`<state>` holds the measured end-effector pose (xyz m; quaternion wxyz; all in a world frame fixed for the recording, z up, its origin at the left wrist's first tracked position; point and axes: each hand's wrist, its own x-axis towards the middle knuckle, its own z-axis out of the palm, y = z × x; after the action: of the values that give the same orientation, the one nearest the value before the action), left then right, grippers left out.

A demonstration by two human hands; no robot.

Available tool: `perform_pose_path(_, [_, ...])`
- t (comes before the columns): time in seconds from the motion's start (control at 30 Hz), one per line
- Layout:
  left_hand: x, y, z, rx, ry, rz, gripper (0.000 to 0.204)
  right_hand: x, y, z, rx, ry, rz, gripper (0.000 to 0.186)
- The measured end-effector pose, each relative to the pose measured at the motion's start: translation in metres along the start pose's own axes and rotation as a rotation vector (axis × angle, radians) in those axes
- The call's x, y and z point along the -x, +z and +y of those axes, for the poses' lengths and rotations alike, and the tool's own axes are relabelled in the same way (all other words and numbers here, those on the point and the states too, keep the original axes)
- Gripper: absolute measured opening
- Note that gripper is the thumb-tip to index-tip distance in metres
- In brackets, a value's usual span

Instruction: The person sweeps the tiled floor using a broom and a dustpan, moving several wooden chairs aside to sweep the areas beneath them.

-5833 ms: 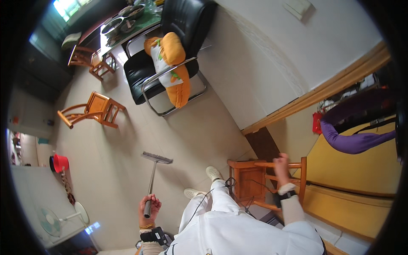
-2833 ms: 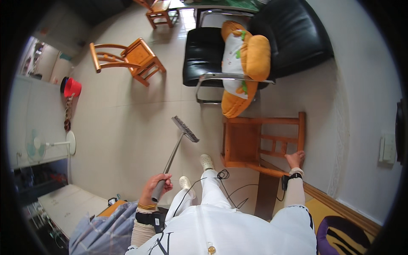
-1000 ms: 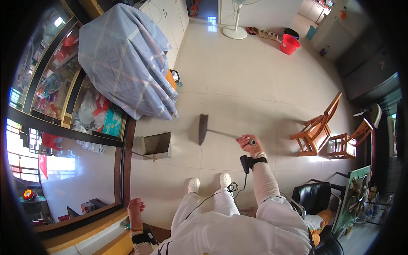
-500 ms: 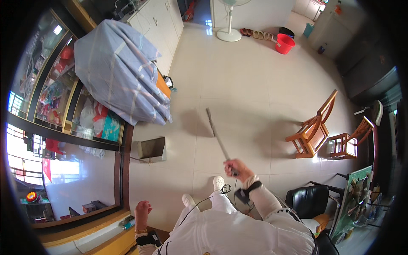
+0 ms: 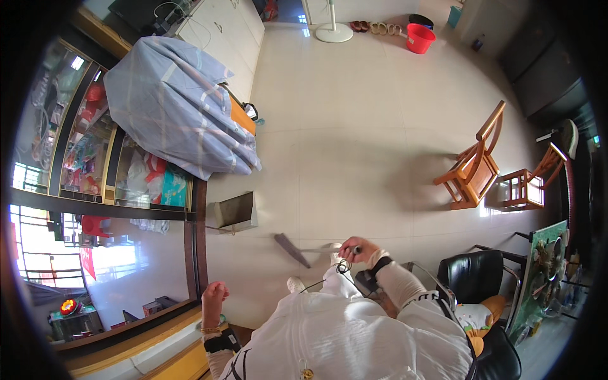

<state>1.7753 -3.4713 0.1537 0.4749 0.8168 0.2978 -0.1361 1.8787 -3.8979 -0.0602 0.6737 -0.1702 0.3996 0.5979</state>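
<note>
Broom drawn in close to the feet, dustpan standing apart

The right hand (image 5: 360, 249) is closed around the grey handle of the broom (image 5: 292, 251). Half a second ago the broom's head was out ahead on the floor (image 5: 329, 114); now it is back near the person's pale shoes (image 5: 296, 284), with the handle lying almost crosswise in front of the body. Some three seconds ago the left hand had the broom and the right was at a wooden chair, so the grip has changed sides.

For the sweeping, this looks like a stroke pulled inward. The broom's head is just beside the metal dustpan (image 5: 235, 214), on its shoe side, but not touching it. The dustpan rests on the floor next to the dark door frame (image 5: 197, 234). Whether the bristles press on the tiles cannot be told, and no swept dirt can be made out.

The left hand (image 5: 215, 292) is narrow, fingers curled in, with nothing visible in it, near the yellow ledge (image 5: 133, 342).
</note>
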Motion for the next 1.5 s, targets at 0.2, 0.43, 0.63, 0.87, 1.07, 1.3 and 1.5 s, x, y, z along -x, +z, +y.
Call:
perform_pose_path(0.2, [0.016, 0.005, -0.001, 0.040, -0.058, 0.070, 0.018, 0.122, -0.015, -0.083, 0.049, -0.174, 0.075, 0.018])
perform_pose_path(0.43, [0.000, 0.024, 0.011, 0.037, 0.031, 0.037, 0.017, 0.175, 0.008, -0.159, 0.260, -0.358, 0.293, 0.013])
perform_pose_path(0.63, [-0.013, 0.022, 0.011, 0.031, -0.010, 0.045, 0.021, 0.125, -0.001, -0.160, 1.354, -0.904, 0.181, 0.011])
perform_pose_path(0.87, [-0.048, 0.013, 0.045, 0.002, 0.135, 0.032, 0.018, 0.038, 0.040, -0.086, 0.831, -1.042, 0.137, 0.020])
perform_pose_path(1.07, [-0.120, 0.026, 0.089, 0.063, 0.182, -0.148, 0.018, 0.034, 0.123, -0.085, 0.332, -0.669, -0.117, 0.011])
perform_pose_path(1.3, [-0.224, 0.007, 0.127, -0.010, 0.194, -0.244, 0.019, -0.043, 0.176, -0.162, -0.108, -0.290, -0.225, 0.012])
perform_pose_path(1.5, [-0.293, -0.046, 0.116, -0.013, 0.256, -0.200, 0.018, -0.009, 0.151, -0.257, -0.386, -0.405, -0.156, 0.017])
